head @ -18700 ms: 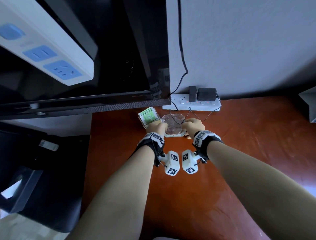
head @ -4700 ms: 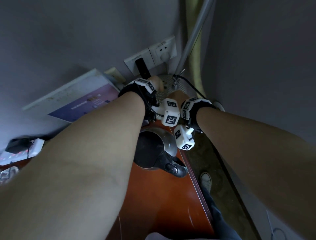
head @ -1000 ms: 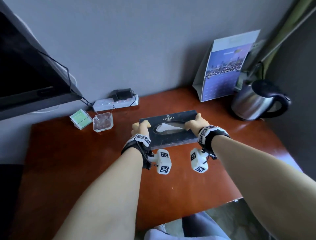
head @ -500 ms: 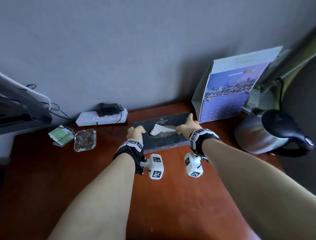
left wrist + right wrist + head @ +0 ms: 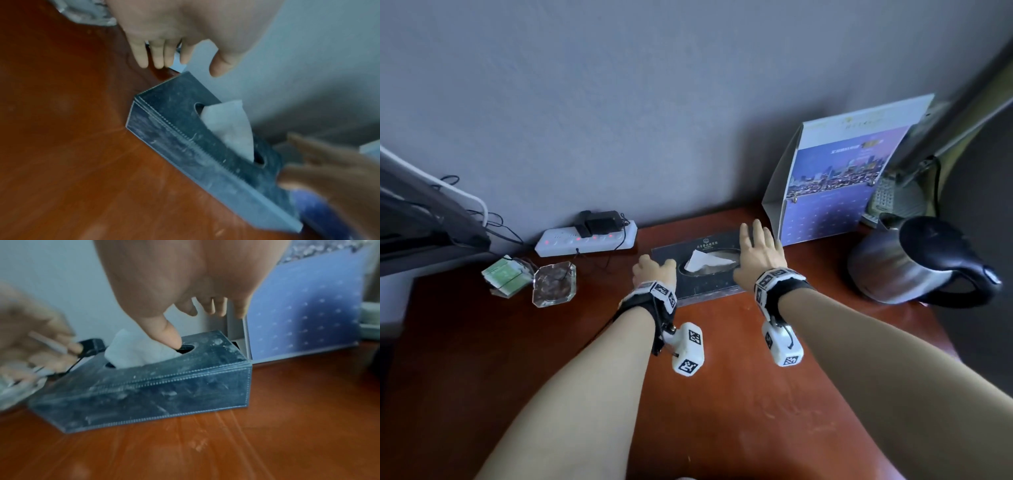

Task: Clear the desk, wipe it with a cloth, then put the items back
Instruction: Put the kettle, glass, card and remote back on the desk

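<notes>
Resting flat on the reddish worktop (image 5: pixel 722 394) near the wall, the dark tissue box (image 5: pixel 705 274) sat with a white tissue (image 5: pixel 707 262) sticking out of its oval slot. All places below are relative to the tissue box. The left hand (image 5: pixel 654 272) hovered at its left end, fingers loosely bent and hanging down, grasping nothing; the left wrist view showed a gap between the fingertips (image 5: pixel 158 63) and the box corner. The right hand (image 5: pixel 758 251) was over its right end, fingers spread and straight, released; the right wrist view put the thumb tip at the slot edge, contact unclear due to blur. Just right of the box stood a blue-fronted folded calendar card (image 5: pixel 832 192), leaning near the wall. Farther right sat a steel kettle (image 5: pixel 907 263) with a black handle. Left of the box, a clear glass ashtray (image 5: pixel 554 282), and beyond it a green-topped small pack (image 5: pixel 505 275). Behind and left of the box, against the wall, lay a white power strip (image 5: pixel 585 238) with a black adapter plugged in.
</notes>
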`<state>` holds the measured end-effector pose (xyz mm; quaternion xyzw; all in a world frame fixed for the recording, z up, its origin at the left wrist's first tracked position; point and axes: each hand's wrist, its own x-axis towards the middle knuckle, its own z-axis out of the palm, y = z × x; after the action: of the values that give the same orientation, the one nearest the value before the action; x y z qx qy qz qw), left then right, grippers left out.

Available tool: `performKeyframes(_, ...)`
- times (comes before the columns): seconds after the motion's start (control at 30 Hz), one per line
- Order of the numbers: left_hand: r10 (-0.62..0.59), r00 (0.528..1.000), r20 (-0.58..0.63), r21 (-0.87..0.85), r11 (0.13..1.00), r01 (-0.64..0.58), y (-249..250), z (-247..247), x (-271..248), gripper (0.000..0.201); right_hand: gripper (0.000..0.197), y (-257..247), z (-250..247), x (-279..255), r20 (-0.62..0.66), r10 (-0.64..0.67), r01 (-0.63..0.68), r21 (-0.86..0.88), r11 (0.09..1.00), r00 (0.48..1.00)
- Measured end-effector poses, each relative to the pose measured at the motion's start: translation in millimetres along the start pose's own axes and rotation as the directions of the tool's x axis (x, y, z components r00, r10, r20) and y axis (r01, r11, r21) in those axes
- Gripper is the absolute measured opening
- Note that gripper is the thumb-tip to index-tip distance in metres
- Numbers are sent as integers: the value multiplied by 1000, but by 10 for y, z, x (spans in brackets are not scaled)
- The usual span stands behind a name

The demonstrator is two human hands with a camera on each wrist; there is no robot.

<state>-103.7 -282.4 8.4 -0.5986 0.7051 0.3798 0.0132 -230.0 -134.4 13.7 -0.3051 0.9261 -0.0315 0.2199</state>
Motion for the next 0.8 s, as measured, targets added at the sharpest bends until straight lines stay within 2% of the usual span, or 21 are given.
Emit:
performKeyframes(0.03, 111, 991, -70, 105, 989, -104, -25, 2, -76, 60, 92, -2, 19, -44, -4, -61, 60, -46, 997, 998)
performKeyframes(0.07, 250, 961, -120, 217, 951, -220, -75, 12, -143, 61, 92, 4, 50, -89, -3, -109, 108, -78, 991, 994)
performKeyframes(0.1, 391, 911, -135, 319, 887, -333, -142, 33, -203, 62, 91, 19, 88, -137, 4, -141, 141, -98, 985, 990)
performKeyframes(0.17, 575, 817, -49, 478, 731, -486, -299, 94, -276, 68, 86, 73, 194, -224, 53, -166, 172, -126, 977, 985)
performKeyframes(0.2, 609, 792, 38, 544, 652, -528, -382, 129, -305, 71, 84, 104, 255, -261, 87, -168, 179, -140, 974, 982)
performKeyframes(0.27, 605, 773, 192, 622, 534, -572, -544, 204, -345, 73, 82, 160, 360, -319, 132, -163, 184, -167, 969, 978)
performKeyframes(0.37, 557, 775, 299, 653, 473, -592, -692, 282, -361, 73, 75, 223, 472, -353, 107, -157, 174, -172, 969, 982)
performKeyframes(0.57, 566, 760, 319, 669, 433, -604, -663, 289, -217, 77, 70, 267, 488, -259, 47, -221, 226, -226, 948, 974)
performKeyframes(0.8, 587, 743, 320, 661, 424, -620, -580, 313, -48, 75, 77, 291, 455, -103, 41, -245, 249, -143, 958, 969)
